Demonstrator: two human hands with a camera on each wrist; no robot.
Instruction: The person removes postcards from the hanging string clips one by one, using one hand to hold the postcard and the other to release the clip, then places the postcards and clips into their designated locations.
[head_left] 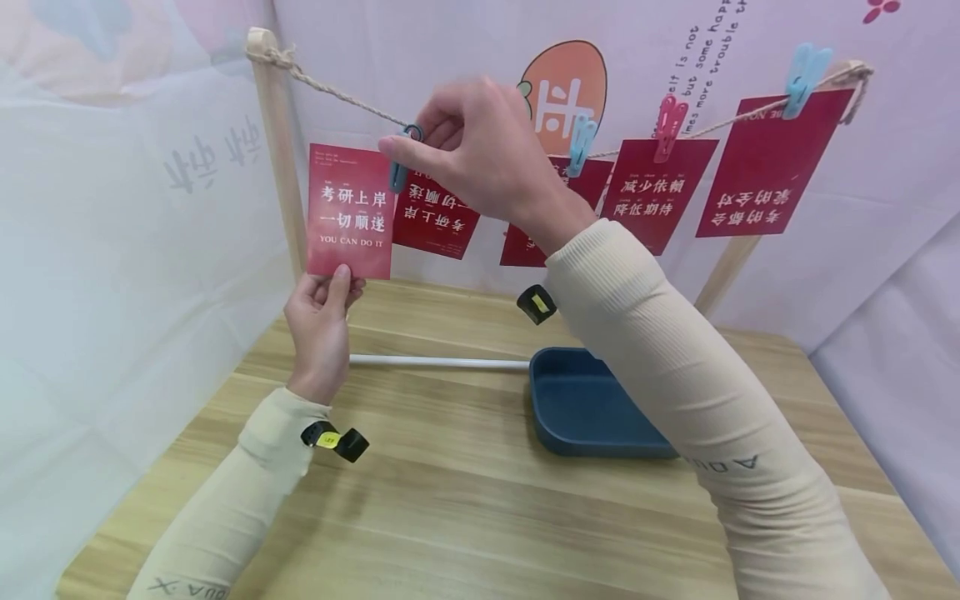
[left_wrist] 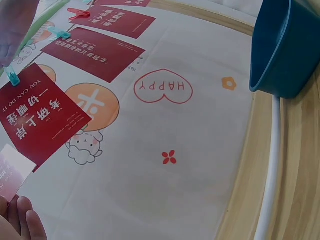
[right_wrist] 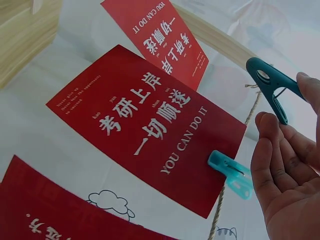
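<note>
In the head view my left hand (head_left: pixel 321 333) pinches the bottom edge of a red card (head_left: pixel 348 212) printed with white characters, thumb on its front. The card stands upright below the rope (head_left: pixel 352 102) at its left end. My right hand (head_left: pixel 487 150), raised at the rope, pinches a dark teal clothespin (right_wrist: pixel 265 82) between thumb and fingers. In the head view this clothespin overlaps the card's right edge. Just right of it, another red card (right_wrist: pixel 150 125) with the same text hangs from the rope by a light teal clothespin (right_wrist: pixel 231 172).
More red cards hang farther right, under a light blue clothespin (head_left: pixel 582 143), a pink clothespin (head_left: pixel 670 129) and another light blue clothespin (head_left: pixel 807 79). Wooden posts hold the rope. A dark blue tray (head_left: pixel 547 417) sits on the wooden table, partly behind my right forearm, near a white rod (head_left: pixel 442 362).
</note>
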